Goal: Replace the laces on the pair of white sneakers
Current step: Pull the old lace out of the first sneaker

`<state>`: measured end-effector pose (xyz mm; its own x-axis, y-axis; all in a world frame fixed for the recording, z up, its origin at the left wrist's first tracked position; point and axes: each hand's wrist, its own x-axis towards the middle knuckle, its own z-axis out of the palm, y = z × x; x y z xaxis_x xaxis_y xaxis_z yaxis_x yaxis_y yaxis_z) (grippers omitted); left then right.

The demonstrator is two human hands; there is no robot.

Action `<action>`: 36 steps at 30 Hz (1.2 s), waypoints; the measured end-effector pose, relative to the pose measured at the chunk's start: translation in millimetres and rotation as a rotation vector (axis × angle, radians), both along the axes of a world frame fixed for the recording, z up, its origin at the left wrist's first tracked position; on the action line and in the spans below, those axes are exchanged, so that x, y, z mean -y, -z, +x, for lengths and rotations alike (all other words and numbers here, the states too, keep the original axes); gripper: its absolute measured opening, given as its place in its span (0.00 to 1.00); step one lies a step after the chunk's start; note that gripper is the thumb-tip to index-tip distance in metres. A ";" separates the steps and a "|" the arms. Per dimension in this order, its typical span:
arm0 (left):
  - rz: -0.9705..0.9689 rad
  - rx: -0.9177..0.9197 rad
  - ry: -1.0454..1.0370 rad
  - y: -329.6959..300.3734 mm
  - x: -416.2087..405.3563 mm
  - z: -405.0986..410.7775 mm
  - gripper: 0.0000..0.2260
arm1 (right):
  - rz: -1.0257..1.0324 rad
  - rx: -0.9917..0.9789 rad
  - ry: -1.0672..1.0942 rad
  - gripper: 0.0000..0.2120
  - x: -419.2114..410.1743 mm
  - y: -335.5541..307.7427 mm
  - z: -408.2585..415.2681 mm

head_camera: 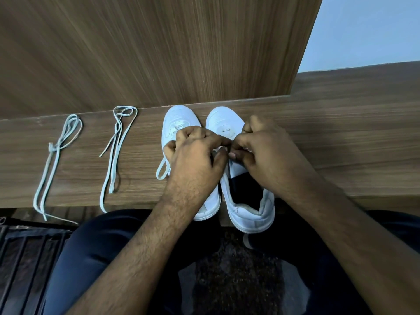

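Observation:
Two white sneakers stand side by side on a wooden ledge (pixel 341 144), toes pointing away from me. My left hand (pixel 197 160) covers most of the left sneaker (pixel 179 119). My right hand (pixel 266 153) is over the tongue of the right sneaker (pixel 247 212). The fingertips of both hands meet over the right sneaker's eyelets, pinched on its lace, which is mostly hidden. A loop of the left sneaker's lace (pixel 161 170) sticks out beside my left hand. Two loose pale laces lie to the left: one knotted (pixel 53 160), one untied (pixel 116 146).
A wooden panel (pixel 159 48) rises right behind the shoes. Both loose laces hang over the ledge's front edge. My legs in dark trousers (pixel 95 251) are below the ledge, with a dark slatted rack (pixel 25 264) at lower left.

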<state>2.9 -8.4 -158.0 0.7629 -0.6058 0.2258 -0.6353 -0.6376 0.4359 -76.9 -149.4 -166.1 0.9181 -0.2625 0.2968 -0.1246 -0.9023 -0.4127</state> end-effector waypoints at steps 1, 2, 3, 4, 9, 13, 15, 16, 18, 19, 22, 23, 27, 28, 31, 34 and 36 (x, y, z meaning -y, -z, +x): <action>-0.004 -0.006 -0.004 0.3 -0.1 0.6 0.08 | -0.036 -0.027 -0.012 0.08 -0.1 0.1 0.1; -0.007 -0.009 -0.009 0.3 -0.1 1.0 0.08 | -0.058 -0.059 -0.018 0.09 -0.9 -0.2 0.1; -0.009 -0.008 -0.014 0.7 -0.2 1.3 0.08 | -0.049 -0.081 -0.024 0.08 -1.7 -0.5 -0.3; -0.008 -0.008 -0.018 0.7 -0.1 1.5 0.09 | 0.020 -0.071 -0.026 0.07 -2.3 -1.3 -0.6; -0.041 -0.064 0.007 0.8 -0.4 3.1 0.10 | 1.246 0.255 0.085 0.11 -4.3 -25.0 -0.9; -0.014 -0.063 0.003 -0.2 -2.1 2.8 0.10 | 1.344 0.385 0.223 0.11 -1.0 -28.6 -1.2; -0.001 -0.052 0.001 -0.3 -1.3 3.0 0.11 | 0.777 0.338 0.248 0.10 6.4 -22.5 -3.3; 0.002 -0.050 -0.002 -0.3 -1.0 3.2 0.11 | 0.498 0.268 0.203 0.11 8.9 -19.6 -4.5; 0.003 -0.050 -0.013 -0.1 -0.6 3.1 0.11 | 0.244 0.075 0.040 0.14 8.0 -13.6 -6.4; -0.001 -0.054 -0.022 1.0 -0.7 3.6 0.11 | 0.182 -0.028 -0.041 0.16 6.3 -9.2 -6.0; -0.032 -0.080 -0.042 2.8 -1.1 5.6 0.09 | -0.019 -0.161 -0.108 0.12 0.7 4.3 -3.4; -0.047 -0.092 -0.041 3.3 -1.1 6.2 0.09 | -0.011 -0.121 -0.116 0.09 2.1 5.4 -2.6; -0.055 -0.101 -0.052 2.3 -0.2 6.5 0.08 | 0.630 0.154 -0.013 0.09 6.9 -6.7 -1.2; -0.053 -0.103 -0.047 2.1 -0.4 6.4 0.08 | 0.836 0.231 0.068 0.11 6.8 -11.5 0.2; -0.051 -0.093 -0.027 3.3 -1.1 7.6 0.11 | 1.096 0.309 0.301 0.13 12.5 -19.3 0.3; -0.012 -0.076 -0.048 2.6 -0.5 5.3 0.11 | 0.708 0.092 0.348 0.07 18.3 -14.5 -4.7; 0.028 -0.059 -0.042 1.8 0.5 2.5 0.13 | 0.290 -0.127 0.322 0.20 14.7 -7.0 -8.3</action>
